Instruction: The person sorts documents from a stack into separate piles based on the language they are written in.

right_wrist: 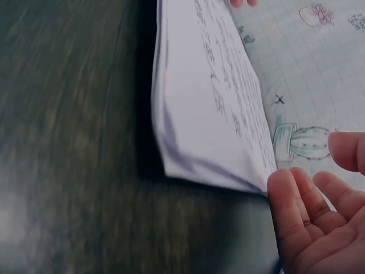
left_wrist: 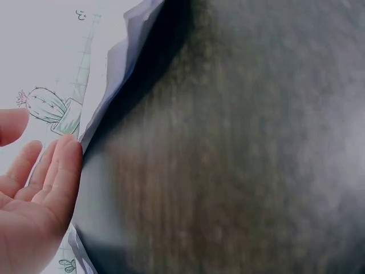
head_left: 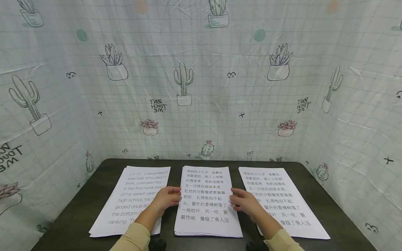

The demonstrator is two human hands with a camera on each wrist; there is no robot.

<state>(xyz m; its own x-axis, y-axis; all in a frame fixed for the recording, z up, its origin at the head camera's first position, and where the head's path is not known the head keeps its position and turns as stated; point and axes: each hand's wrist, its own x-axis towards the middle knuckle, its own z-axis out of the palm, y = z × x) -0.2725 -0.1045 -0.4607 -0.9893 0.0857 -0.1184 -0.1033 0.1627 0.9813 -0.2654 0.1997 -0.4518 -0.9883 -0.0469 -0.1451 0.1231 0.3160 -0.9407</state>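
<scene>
A middle stack of white paper sheets [head_left: 205, 202] printed with Chinese text lies on the dark table. At its left edge is my left hand [head_left: 166, 199], fingertips touching or very near the paper. Facing it, my right hand [head_left: 245, 202] has its fingertips at the right edge. In the left wrist view, the left hand [left_wrist: 40, 211] shows fairly straight fingers beside slightly uneven sheet edges [left_wrist: 111, 74]. In the right wrist view, the right hand [right_wrist: 322, 222] has extended fingers by the stack's side [right_wrist: 211, 108], thumb held apart.
To the left lies a stack of English-printed sheets [head_left: 125, 205], partly covered by my left arm. Another Chinese-printed stack [head_left: 292, 209] lies to the right, under my right forearm in view. Behind the dark table [head_left: 75, 216] hangs a cactus-patterned curtain [head_left: 204, 125], also along both sides.
</scene>
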